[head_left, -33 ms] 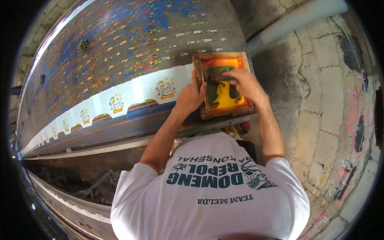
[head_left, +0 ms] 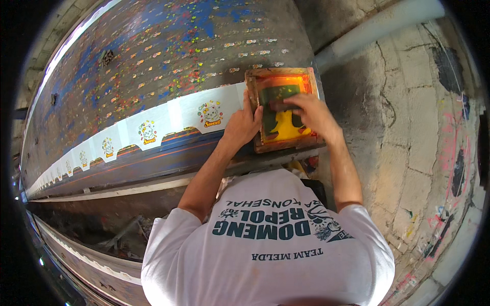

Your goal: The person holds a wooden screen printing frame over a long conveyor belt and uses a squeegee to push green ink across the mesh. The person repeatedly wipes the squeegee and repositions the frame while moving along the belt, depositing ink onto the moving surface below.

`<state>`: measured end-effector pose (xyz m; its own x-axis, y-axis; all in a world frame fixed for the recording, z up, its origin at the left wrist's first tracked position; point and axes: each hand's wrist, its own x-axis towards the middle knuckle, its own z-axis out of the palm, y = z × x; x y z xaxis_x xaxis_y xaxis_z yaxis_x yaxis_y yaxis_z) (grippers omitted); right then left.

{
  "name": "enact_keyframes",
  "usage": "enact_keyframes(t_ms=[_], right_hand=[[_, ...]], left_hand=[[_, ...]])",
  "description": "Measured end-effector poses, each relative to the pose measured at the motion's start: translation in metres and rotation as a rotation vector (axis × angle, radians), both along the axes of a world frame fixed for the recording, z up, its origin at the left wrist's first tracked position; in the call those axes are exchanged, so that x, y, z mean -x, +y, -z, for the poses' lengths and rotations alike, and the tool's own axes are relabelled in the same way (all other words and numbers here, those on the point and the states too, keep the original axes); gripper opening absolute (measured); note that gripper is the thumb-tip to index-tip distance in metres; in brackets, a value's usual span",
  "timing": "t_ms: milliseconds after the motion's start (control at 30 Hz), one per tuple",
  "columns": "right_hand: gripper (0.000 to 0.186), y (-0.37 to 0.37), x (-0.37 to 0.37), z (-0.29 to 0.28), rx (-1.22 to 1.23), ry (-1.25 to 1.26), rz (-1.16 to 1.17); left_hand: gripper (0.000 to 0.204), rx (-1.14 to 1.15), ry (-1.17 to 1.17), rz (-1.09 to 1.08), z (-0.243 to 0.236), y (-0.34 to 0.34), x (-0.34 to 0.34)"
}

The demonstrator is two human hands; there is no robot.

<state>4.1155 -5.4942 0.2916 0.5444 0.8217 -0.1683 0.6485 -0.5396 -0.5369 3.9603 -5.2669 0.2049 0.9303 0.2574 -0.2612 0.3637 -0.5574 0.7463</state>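
A wooden-framed printing screen [head_left: 280, 72] lies at the right end of the long table, its inside smeared with yellow ink [head_left: 287, 127] and orange along the edges. My left hand [head_left: 243, 123] is closed on the screen's left rim, thumb on top. Over the mesh, my right hand [head_left: 315, 113] is closed round a small squeegee [head_left: 278, 105], dark and blurred, mostly hidden by the fingers. Under the screen's left side runs a row of white sheets [head_left: 178, 113], each printed with a colourful cartoon motif [head_left: 210, 114].
The long table [head_left: 224, 20] is stained blue and dotted with many small colour prints. A dark clump [head_left: 107, 57] lies on it at the far left. To the right is a cracked concrete wall [head_left: 408, 127] with a pale pipe [head_left: 380, 30]. Another table edge [head_left: 87, 255] shows at lower left.
My right hand has moved slightly nearer to me over the mesh with the squeegee. The yellow ink has shifted a little. My left hand stays on the rim.
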Motion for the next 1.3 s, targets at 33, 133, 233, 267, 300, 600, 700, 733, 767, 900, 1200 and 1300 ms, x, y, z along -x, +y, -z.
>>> enact_keyframes(t_ms=[33, 133, 233, 267, 300, 600, 700, 733, 767, 900, 1200, 1300], right_hand=[[0.053, -0.006, 0.011, 0.003, 0.056, -0.058, 0.0], [0.053, -0.028, 0.039, 0.006, 0.132, -0.044, -0.009], [0.057, -0.042, 0.047, 0.012, 0.022, -0.133, -0.061], [0.057, -0.044, 0.044, 0.014, 0.012, -0.093, -0.057], [0.057, -0.047, 0.041, 0.017, -0.028, -0.065, -0.057], [0.045, -0.143, -0.063, 0.012, -0.552, 0.234, 0.086], [0.046, -0.184, -0.103, 0.008, -0.594, 0.379, 0.002], [0.046, -0.196, -0.115, 0.007, -0.601, 0.377, -0.012], [0.044, -0.206, -0.127, 0.005, -0.599, 0.402, -0.036], [0.043, -0.231, -0.156, 0.001, -0.545, 0.389, -0.06], [0.046, -0.219, -0.199, -0.016, -0.524, 0.276, -0.097], [0.047, -0.203, -0.209, -0.023, -0.467, 0.199, -0.148]], left_hand=[[0.095, 0.003, -0.014, -0.009, 0.001, 0.001, -0.005], [0.101, -0.062, 0.036, -0.038, -0.003, -0.006, -0.002], [0.106, -0.103, 0.044, -0.078, -0.017, -0.007, -0.001], [0.108, -0.08, 0.093, -0.084, -0.023, -0.007, -0.003], [0.11, -0.06, 0.149, -0.09, -0.03, -0.006, -0.006], [0.113, -0.062, 0.104, -0.275, -0.089, -0.1, -0.042], [0.114, 0.036, 0.178, -0.32, -0.091, -0.151, -0.063], [0.114, 0.055, 0.195, -0.33, -0.091, -0.166, -0.069], [0.114, 0.079, 0.191, -0.338, -0.091, -0.179, -0.074], [0.116, 0.133, 0.213, -0.354, -0.088, -0.211, -0.092], [0.119, 0.216, 0.118, -0.321, -0.08, -0.199, -0.13], [0.118, 0.147, 0.047, -0.346, -0.073, -0.185, -0.136]])
